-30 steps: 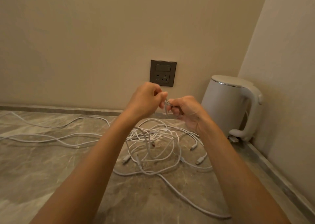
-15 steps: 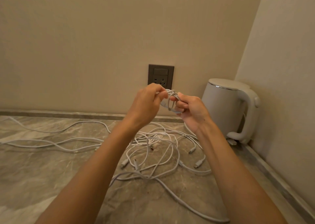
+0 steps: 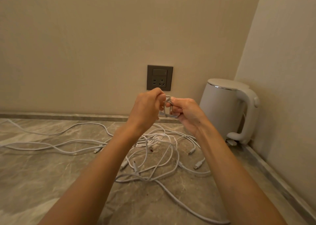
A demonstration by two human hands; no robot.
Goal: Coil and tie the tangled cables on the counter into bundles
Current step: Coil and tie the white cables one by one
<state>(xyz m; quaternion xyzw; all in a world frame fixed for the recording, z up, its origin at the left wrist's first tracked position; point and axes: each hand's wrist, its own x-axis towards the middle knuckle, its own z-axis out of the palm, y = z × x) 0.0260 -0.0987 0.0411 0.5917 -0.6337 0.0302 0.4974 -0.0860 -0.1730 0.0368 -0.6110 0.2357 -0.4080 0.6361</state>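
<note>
your left hand [image 3: 145, 110] and right hand [image 3: 186, 112] both pinch a small coil [image 3: 167, 107] of white cable, raised above the tangled cables [image 3: 153, 149] lying on the counter [image 3: 42, 176].

Small coil [image 3: 167, 107] of pale grey cable, a few tight loops, upright at frame centre, pinched between left hand [image 3: 147, 108] and right hand [image 3: 187, 112]. Below, lower centre: tangle of white cables [image 3: 159, 149], loose overlapping loops, connector ends poking out, with strands trailing to left edge and lower right.
</note>
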